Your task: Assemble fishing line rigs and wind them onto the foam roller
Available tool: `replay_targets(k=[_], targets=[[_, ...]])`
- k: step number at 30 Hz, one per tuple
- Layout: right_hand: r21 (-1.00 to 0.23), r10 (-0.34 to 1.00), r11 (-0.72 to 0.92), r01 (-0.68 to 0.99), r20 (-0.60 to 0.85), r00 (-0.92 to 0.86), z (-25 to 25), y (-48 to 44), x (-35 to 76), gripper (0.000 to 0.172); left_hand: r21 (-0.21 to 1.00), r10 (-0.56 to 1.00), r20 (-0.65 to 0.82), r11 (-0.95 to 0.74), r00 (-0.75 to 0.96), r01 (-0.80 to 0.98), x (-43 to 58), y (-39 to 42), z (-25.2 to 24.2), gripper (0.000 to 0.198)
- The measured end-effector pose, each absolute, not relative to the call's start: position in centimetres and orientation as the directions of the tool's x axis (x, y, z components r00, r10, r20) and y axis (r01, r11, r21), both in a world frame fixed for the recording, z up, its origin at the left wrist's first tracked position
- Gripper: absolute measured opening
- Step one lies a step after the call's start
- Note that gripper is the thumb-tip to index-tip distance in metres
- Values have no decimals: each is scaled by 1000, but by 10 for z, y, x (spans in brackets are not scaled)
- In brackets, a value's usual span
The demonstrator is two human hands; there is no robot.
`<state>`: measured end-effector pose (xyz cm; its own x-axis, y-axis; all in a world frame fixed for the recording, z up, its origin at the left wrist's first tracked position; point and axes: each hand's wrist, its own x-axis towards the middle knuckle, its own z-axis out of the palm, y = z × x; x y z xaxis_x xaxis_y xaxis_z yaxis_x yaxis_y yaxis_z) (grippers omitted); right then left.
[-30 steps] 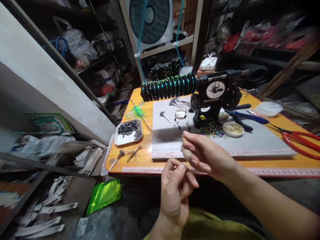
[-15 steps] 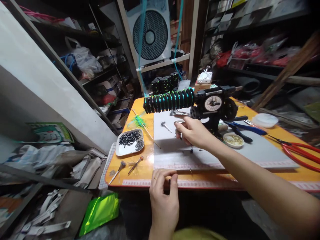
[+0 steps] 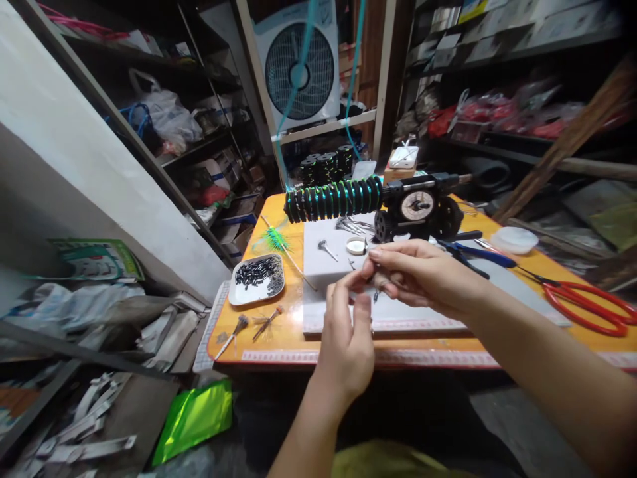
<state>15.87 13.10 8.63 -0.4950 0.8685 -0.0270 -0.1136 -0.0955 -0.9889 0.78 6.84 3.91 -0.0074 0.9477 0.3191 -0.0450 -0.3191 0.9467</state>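
My left hand [image 3: 348, 335] and my right hand [image 3: 423, 275] meet above the white board [image 3: 318, 299]. The fingers of my right hand are pinched together, with a small dark piece [image 3: 365, 247] sticking up at their tips. My left fingers are curled up against the right fingertips; whatever lies between them is hidden. Just beyond the fingertips sits a small round dish [image 3: 355, 246]. Near it lie a white-stemmed piece with a grey bristly head [image 3: 327, 250] and a bundle of similar pieces [image 3: 348, 226]. Another tiny dark piece [image 3: 375, 297] shows below the hands.
A black geared machine [image 3: 418, 206] carries a ribbed, green-threaded roller [image 3: 333, 199] across the back. Left stands a white tray [image 3: 233, 299] of black tubes; bristly sticks [image 3: 267, 323] lie in front. Blue-handled pliers [image 3: 482, 254] and red-handled scissors [image 3: 587, 305] lie right.
My right hand has drawn back from the board's far part toward me. My left hand has risen from the table's front edge, and the two hands now meet.
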Motion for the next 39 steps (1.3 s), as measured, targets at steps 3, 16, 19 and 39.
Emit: replay_targets(k=[3, 16, 19, 39], targets=[[-981, 853, -145, -127, -59, -519, 88, 132, 161, 34, 953, 950, 299, -290, 95, -91, 12, 85, 47, 28], [-923, 851, -294, -249, -134, -508, 76, 128, 156, 30, 723, 897, -11, 312, 441, -617, 10, 53, 11, 33], [-919, 855, -300, -257, -140, -500, 75, 128, 155, 29, 696, 875, -25, 362, 483, -619, 9, 48, 7, 33], [-934, 861, -265, -238, -118, -496, 78, 128, 159, 26, 714, 868, -29, 364, 495, -597, 9, 39, 8, 34]])
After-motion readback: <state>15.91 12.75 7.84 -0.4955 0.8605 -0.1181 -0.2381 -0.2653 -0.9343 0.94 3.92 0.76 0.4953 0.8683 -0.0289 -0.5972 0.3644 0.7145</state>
